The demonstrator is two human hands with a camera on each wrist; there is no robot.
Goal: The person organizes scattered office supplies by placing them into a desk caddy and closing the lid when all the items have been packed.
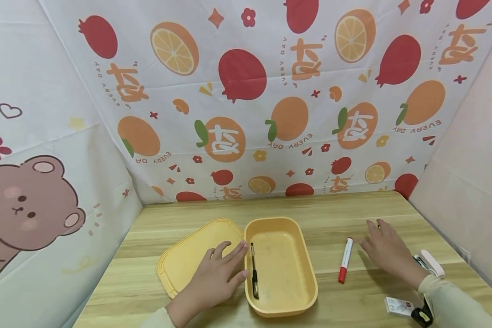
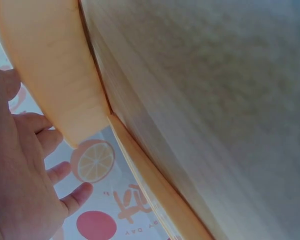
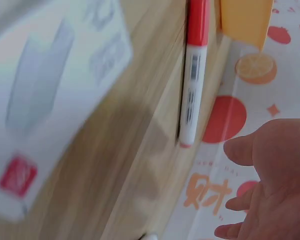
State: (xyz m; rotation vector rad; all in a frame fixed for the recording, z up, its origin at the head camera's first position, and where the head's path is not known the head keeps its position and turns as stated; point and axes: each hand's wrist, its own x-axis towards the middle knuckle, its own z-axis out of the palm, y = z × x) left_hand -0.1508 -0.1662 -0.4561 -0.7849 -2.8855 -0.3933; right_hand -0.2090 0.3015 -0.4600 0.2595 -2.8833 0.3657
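A yellow plastic box [image 1: 284,259] stands uncovered mid-table, with a black pen [image 1: 254,275] lying along its left inner wall. My left hand [image 1: 218,275] is at the box's left rim, fingers loosely spread; in the left wrist view its fingertips [image 2: 52,137] lie against or very near the box wall [image 2: 55,65]. Under that hand lies the yellow lid [image 1: 201,250]. My right hand [image 1: 387,250] hovers over the table, fingers relaxed, with nothing visible in it. Nearest on its left is a white marker with a red cap [image 1: 345,260], also plain in the right wrist view [image 3: 194,85].
Beside the right wrist lies a pale pink and metal object [image 1: 432,263], perhaps a stapler. A small white printed box [image 1: 399,306] sits near the watch [image 1: 422,314] on the right wrist. Fabric with fruit prints [image 1: 246,132] hangs behind the wooden table [image 1: 332,214].
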